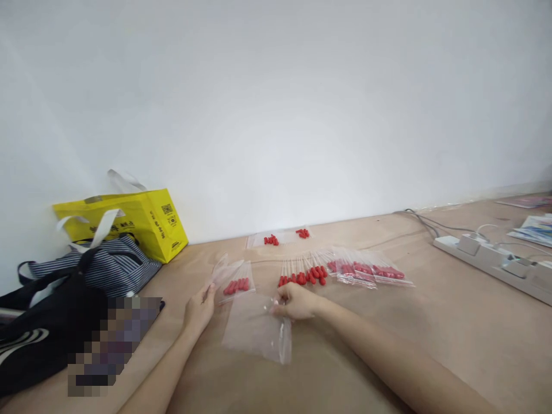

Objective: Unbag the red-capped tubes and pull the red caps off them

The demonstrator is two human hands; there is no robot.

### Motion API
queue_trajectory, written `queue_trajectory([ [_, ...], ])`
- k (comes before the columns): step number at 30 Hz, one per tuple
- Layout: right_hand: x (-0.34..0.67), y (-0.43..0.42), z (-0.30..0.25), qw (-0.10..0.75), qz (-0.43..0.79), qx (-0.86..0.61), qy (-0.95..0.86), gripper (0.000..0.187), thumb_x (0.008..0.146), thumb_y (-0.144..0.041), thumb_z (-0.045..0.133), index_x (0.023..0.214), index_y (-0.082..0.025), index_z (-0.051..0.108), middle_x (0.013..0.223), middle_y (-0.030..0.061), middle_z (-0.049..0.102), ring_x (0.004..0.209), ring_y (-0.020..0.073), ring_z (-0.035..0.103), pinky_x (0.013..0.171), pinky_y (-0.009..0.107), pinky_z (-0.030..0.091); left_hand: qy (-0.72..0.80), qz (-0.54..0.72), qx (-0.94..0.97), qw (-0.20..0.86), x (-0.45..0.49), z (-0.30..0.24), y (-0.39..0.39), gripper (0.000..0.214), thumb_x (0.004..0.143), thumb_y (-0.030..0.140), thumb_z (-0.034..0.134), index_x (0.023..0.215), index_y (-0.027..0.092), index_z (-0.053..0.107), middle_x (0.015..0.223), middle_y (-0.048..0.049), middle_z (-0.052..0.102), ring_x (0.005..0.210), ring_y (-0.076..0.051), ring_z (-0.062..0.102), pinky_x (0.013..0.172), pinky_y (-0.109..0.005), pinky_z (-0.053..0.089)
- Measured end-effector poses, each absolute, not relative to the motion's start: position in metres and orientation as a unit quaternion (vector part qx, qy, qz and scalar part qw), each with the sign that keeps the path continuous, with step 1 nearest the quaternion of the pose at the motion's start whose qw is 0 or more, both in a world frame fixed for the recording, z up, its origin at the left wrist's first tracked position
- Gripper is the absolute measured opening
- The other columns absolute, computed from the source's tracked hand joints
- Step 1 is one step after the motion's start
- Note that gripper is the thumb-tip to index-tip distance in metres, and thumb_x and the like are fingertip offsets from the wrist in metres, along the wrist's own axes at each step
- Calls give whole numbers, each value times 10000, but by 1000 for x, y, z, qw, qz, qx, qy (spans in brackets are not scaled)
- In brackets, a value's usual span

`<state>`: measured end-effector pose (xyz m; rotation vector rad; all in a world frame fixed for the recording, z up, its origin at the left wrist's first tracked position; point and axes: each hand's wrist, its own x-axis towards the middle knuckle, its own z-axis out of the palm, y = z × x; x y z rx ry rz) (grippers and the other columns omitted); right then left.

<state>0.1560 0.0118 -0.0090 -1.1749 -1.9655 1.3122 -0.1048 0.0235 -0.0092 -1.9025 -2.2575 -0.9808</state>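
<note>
We see the right hand [295,301] with its fingers curled, pinching the upper edge of an empty clear bag [254,332] that lies flat on the brown tabletop [431,333] between the two forearms. The left hand [199,308] is at the lower left corner of a small bag of red pieces [235,282], just behind the empty one. Its thumb touches the plastic, but we cannot tell whether it grips.

To the right, a row of filled bags [349,270] overlaps like a fan. Behind them, near the wall, two small heaps of red pieces [271,240] lie on a clear sheet.

At the far left stands a yellow bag [138,221] with a printed QR code and black writing too small for us to read. A striped bag [112,265] and a black bag [38,336] lie before it. A white power strip [495,259] and printed papers [535,229] lie at the right.
</note>
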Motion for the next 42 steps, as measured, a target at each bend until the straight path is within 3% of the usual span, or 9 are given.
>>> queue_trajectory([
  [7,84,36,-14,318,475,-522,-634,129,820,-192,395,843,-130,505,537,-19,536,444,89,525,429,177,394,-727,-317,-609,10,-102,-6,18,392,792,326,323,903,153,657,883,-84,686,878,-248,617,687,-291,499],
  [11,53,32,-7,341,440,-530,-639,255,871,-209,295,881,-113,531,718,74,613,678,147,597,622,252,454,-699,-298,-650,-13,-94,-9,12,422,783,353,318,988,150,626,1027,-63,641,997,-216,565,824,-278,458],
  [16,50,32,-4,369,371,-557,-645,256,838,-273,385,894,-121,582,1156,163,473,1137,264,365,940,407,255,-597,-242,-762,-57,-88,-11,1,480,773,413,373,1138,142,529,1213,-68,514,1126,-203,463,959,-316,360],
  [19,48,40,-5,355,394,-553,-642,289,843,-308,374,838,-138,607,1041,127,557,1055,248,438,895,392,308,-559,-227,-795,-53,-88,-13,-2,567,733,428,472,1217,135,443,1278,-93,441,1172,-217,407,986,-341,327],
  [25,41,50,-6,339,484,-508,-627,457,894,-299,209,800,-114,616,698,45,622,608,121,566,558,218,422,-562,-251,-786,-60,-95,-19,7,430,838,302,257,1179,167,482,1222,-57,507,1155,-167,428,995,-345,316],
  [28,54,44,-10,359,483,-505,-618,384,866,-282,298,765,-105,623,695,37,614,613,115,551,549,204,404,-580,-255,-772,-60,-97,-20,10,452,843,303,232,1182,131,476,1222,-75,506,1153,-168,431,993,-339,319],
  [32,92,25,-20,365,487,-480,-632,81,668,-126,555,685,-121,634,657,-3,607,612,102,528,569,188,388,-597,-238,-766,-36,-98,-23,12,440,828,275,249,1143,126,517,1189,-81,533,1134,-175,450,983,-334,330],
  [37,162,-5,-28,324,535,-421,-657,127,573,-97,610,693,-125,637,578,-26,590,512,77,486,509,188,370,-584,-201,-787,0,-98,-19,9,392,747,297,424,1098,184,558,1195,-75,525,1133,-228,439,965,-391,340],
  [42,218,-24,-33,342,583,-353,-647,238,587,-212,648,807,-139,595,723,1,607,668,110,545,624,230,419,-493,-267,-824,79,-65,0,-15,368,751,289,464,1105,229,542,1188,-58,521,1178,-258,364,1014,-471,220],
])
